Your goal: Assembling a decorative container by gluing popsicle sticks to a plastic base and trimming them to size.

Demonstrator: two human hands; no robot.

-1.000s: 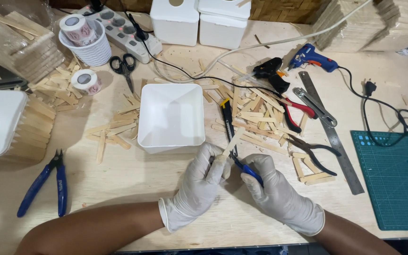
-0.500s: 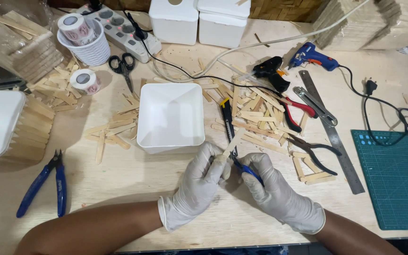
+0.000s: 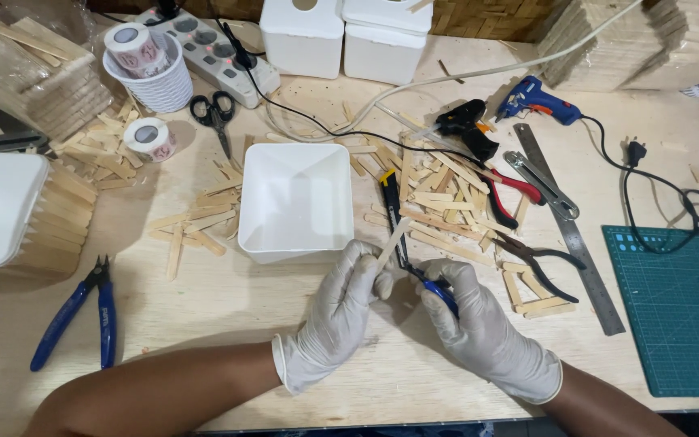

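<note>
Both hands wear white gloves and meet just below a square white plastic box [image 3: 296,201]. My left hand [image 3: 341,311] pinches a thin wooden stick [image 3: 391,240] that points up and to the right. My right hand [image 3: 475,320] grips blue-handled cutters [image 3: 434,290], whose jaws sit at the stick's lower end, between the two hands. A yellow and black utility knife [image 3: 392,204] lies just above my hands, next to a heap of loose wooden sticks [image 3: 446,194].
Blue-handled pliers [image 3: 82,311] lie at the left, near a white box clad in sticks [image 3: 10,214]. Red pliers [image 3: 519,190], black pliers [image 3: 540,263], a steel ruler [image 3: 572,235], two glue guns, scissors [image 3: 216,113], tape rolls and a green cutting mat [image 3: 673,307] surround the work area.
</note>
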